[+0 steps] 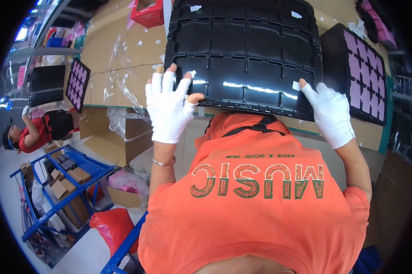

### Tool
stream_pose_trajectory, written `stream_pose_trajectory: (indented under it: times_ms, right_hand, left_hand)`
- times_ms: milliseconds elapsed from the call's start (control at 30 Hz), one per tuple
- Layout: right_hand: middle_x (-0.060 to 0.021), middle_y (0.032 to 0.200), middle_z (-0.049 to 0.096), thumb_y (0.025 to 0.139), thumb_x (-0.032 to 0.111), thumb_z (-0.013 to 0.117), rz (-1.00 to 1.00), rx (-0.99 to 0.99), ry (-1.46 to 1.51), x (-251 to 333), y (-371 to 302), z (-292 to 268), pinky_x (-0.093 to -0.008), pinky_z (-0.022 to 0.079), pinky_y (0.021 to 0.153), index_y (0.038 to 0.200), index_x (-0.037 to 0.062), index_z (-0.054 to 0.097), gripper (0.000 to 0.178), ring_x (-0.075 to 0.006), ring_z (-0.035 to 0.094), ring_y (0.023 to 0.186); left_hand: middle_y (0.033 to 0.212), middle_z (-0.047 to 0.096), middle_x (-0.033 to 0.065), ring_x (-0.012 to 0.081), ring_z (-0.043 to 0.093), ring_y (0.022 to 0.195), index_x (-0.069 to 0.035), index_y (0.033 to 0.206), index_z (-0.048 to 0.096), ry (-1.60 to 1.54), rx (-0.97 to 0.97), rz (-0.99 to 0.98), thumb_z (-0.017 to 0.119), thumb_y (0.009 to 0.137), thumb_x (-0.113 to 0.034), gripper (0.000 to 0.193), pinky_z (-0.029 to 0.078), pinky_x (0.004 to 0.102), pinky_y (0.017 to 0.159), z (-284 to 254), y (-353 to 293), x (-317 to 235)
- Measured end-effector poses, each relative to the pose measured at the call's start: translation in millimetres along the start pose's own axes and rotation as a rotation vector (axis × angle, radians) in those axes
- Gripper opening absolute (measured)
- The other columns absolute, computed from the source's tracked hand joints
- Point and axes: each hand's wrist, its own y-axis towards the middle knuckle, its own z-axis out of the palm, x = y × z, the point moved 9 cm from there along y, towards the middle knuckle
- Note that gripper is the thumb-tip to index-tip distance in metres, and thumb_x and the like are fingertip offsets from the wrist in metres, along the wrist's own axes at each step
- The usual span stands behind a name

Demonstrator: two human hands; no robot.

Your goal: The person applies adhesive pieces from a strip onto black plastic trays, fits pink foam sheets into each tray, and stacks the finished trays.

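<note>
A large black plastic tray [261, 77] with rectangular compartments lies before me on the cardboard-covered table. My left hand [169, 105], in a white glove with bare fingertips, is spread at its near left corner. The thumb touches the rim, and a small white label [192, 73] is at the index fingertip. At the near right side, my gloved right hand [329, 112] reaches its index finger to another white label [296, 85] on the tray; its thumb is hidden. Two more white labels, a left one [196, 8] and a right one [297, 14], sit near the far corners.
On the right stands a black tray with pink pieces [366, 73]. A red box [147, 13] and clear film [117, 68] lie on the table's far left. Below are an open carton [105, 141] and a blue cart [73, 182]. Another person [37, 130] stands at far left.
</note>
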Motion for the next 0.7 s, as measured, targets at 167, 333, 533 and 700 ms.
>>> stream_pose_trajectory:
  times_ms: [167,333,533,700]
  right_hand:
    - [-0.0084,0.077,0.052,0.076,0.001,0.061,0.016,0.025,-0.054,7.4,6.7,12.2,-0.0372,0.046,0.052,0.136,0.0113,0.055,0.061,-0.0230,0.059,0.063]
    - [-0.0069,0.079,0.053,0.081,0.004,0.057,-0.048,0.022,-0.087,17.0,11.9,10.5,-0.0370,0.047,0.053,0.133,0.0102,0.055,0.052,-0.0216,0.061,0.066]
    - [-0.0089,0.078,0.055,0.078,0.002,0.061,-0.008,0.091,-0.055,-2.6,-12.9,-2.8,-0.0371,0.047,0.054,0.123,0.0090,0.061,0.046,-0.0239,0.061,0.064]
    - [-0.0112,0.081,0.057,0.083,0.003,0.059,-0.017,0.090,0.139,-3.8,-15.5,-11.4,-0.0372,0.047,0.054,0.110,0.0073,0.064,0.028,-0.0260,0.061,0.065]
  left_hand:
    - [0.133,0.054,0.0151,0.0395,0.048,0.119,-0.013,0.117,0.069,0.074,-0.117,-0.027,0.057,0.087,-0.058,0.055,0.035,0.0549,0.101,0.2,-1.5,8.0]
    - [0.134,0.054,0.0150,0.0398,0.048,0.123,-0.015,0.119,0.069,0.103,-0.066,0.032,0.053,0.091,-0.057,0.053,0.037,0.0517,0.102,-3.1,7.8,-7.4]
    - [0.121,0.060,0.0109,0.0332,0.054,0.114,-0.013,0.104,0.073,-0.023,-0.071,0.147,0.073,0.081,-0.036,0.033,0.042,0.0481,0.097,-14.6,15.2,-20.1]
    - [0.085,0.061,0.0058,0.0251,0.059,0.082,-0.010,0.087,0.075,-0.183,-0.133,-0.078,0.078,0.073,-0.019,0.017,0.048,0.0382,0.073,-5.9,20.4,2.1]
